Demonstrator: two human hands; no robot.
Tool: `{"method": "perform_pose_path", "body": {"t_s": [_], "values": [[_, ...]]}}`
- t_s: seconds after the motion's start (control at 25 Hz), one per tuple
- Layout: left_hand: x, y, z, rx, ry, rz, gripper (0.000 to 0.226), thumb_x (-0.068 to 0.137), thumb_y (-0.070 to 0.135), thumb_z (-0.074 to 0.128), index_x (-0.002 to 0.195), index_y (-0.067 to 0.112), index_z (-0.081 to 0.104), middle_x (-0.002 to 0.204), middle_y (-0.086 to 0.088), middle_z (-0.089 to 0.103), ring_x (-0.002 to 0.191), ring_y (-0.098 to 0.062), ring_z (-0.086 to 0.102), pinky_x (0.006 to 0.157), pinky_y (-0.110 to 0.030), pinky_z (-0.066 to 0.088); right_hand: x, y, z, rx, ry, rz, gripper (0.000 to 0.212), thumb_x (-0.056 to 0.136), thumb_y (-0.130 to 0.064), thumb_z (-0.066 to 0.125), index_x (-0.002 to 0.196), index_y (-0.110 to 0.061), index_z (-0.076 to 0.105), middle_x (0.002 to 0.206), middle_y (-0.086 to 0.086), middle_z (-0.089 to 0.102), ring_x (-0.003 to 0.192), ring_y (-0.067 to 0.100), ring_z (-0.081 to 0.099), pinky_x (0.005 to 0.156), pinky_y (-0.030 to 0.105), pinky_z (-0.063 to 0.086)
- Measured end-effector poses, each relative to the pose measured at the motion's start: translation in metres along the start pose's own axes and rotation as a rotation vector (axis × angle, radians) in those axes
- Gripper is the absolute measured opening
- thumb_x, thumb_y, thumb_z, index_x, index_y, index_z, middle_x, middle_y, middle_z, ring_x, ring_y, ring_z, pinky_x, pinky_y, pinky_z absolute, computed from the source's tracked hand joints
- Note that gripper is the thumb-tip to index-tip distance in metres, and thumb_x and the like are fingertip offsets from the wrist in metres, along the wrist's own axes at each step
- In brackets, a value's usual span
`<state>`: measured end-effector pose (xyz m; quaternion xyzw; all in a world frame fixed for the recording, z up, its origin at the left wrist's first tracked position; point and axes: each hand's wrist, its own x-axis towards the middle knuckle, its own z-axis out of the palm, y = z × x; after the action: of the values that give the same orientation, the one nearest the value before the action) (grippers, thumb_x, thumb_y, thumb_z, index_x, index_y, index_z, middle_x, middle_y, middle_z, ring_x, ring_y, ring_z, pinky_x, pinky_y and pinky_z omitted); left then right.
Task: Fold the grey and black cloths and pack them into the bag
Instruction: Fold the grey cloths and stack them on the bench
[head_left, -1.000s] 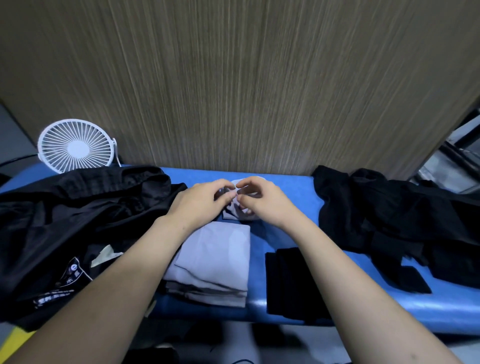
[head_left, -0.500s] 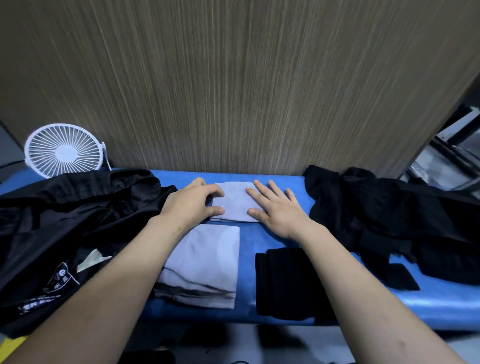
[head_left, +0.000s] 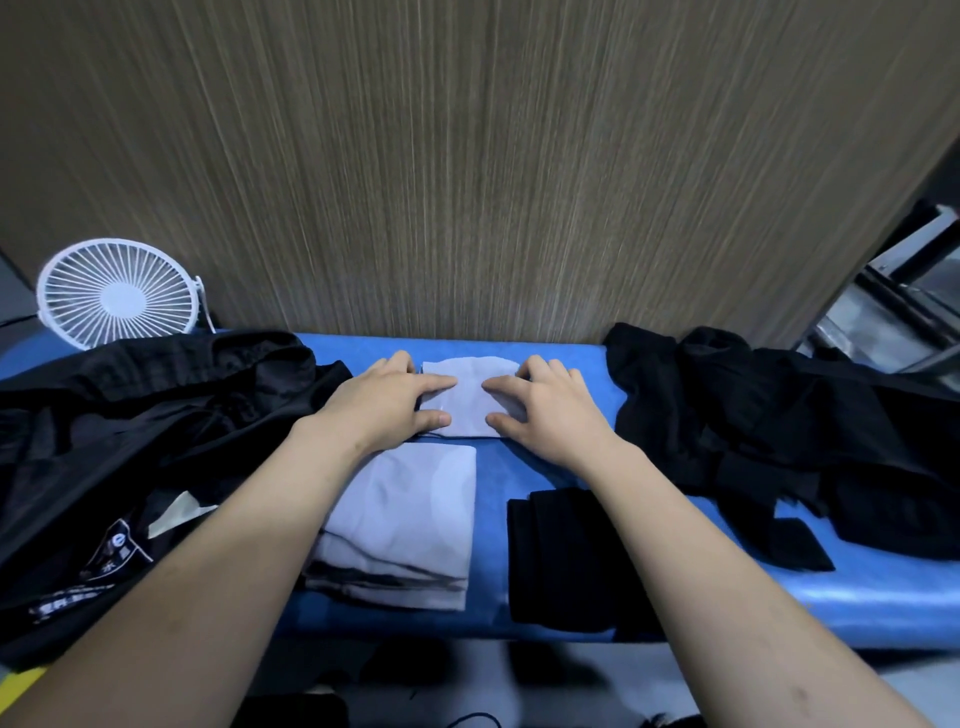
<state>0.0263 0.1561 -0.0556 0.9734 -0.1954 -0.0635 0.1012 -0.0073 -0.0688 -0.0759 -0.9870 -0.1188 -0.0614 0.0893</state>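
Note:
A small folded grey cloth (head_left: 467, 397) lies at the back middle of the blue table (head_left: 571, 467). My left hand (head_left: 387, 402) presses its left edge with nearly straight fingers. My right hand (head_left: 543, 410) presses its right side, fingers spread. Nearer to me lies a stack of folded grey cloths (head_left: 402, 525), and to its right a folded black cloth (head_left: 558, 556). A black bag (head_left: 130, 441) with a white printed label lies crumpled at the left.
A pile of loose black cloths (head_left: 779, 431) covers the table's right side. A white desk fan (head_left: 117, 293) stands at the back left. A wood-grain wall (head_left: 467, 171) rises right behind the table. The table's front edge is close to my body.
One second ago both hands pinched the small grey cloth together above the table. It now lies flat and folded, with both hands pressing on it from either side.

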Motion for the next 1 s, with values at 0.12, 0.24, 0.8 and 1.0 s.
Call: {"method": "perform_pose_path", "body": {"t_s": [0.12,0.24,0.8,1.0], "values": [[-0.001,0.000,0.002,-0.050,0.010,0.026,0.054,0.093,0.056,0.057,0.144,0.048,0.042,0.115,0.008,0.039,0.112,-0.012,0.042,0.090,-0.031,0.042,0.002,-0.009,0.003,0.268,-0.005,0.027,0.044,0.089,-0.031,0.068,0.132,-0.026,0.060,0.113,-0.001,0.043,0.108,0.022,0.047,0.089,0.029,0.037],[-0.002,0.001,0.002,-0.150,0.039,0.057,0.050,0.091,0.046,0.066,0.139,0.037,0.051,0.114,0.009,0.039,0.101,-0.010,0.049,0.085,-0.028,0.043,0.003,-0.014,-0.001,0.374,-0.014,0.047,0.039,0.089,-0.016,0.067,0.127,-0.021,0.061,0.114,-0.002,0.039,0.098,0.023,0.055,0.083,0.033,0.046],[-0.060,0.026,-0.052,-0.111,0.315,0.196,0.039,0.087,0.008,0.060,0.126,0.016,0.060,0.130,0.006,0.032,0.072,-0.012,0.053,0.073,-0.037,0.052,-0.036,-0.058,-0.057,0.339,0.153,0.015,0.039,0.086,-0.019,0.069,0.123,-0.013,0.058,0.113,-0.004,0.030,0.080,0.025,0.057,0.077,0.040,0.052],[-0.127,0.028,-0.051,0.074,0.266,0.132,0.035,0.086,0.011,0.058,0.121,0.014,0.059,0.150,0.002,0.019,0.068,-0.029,0.060,0.067,-0.040,0.052,-0.085,-0.101,-0.062,0.346,0.068,0.030,0.039,0.086,-0.022,0.067,0.123,-0.013,0.056,0.115,-0.002,0.030,0.080,0.030,0.058,0.074,0.038,0.049]]}}
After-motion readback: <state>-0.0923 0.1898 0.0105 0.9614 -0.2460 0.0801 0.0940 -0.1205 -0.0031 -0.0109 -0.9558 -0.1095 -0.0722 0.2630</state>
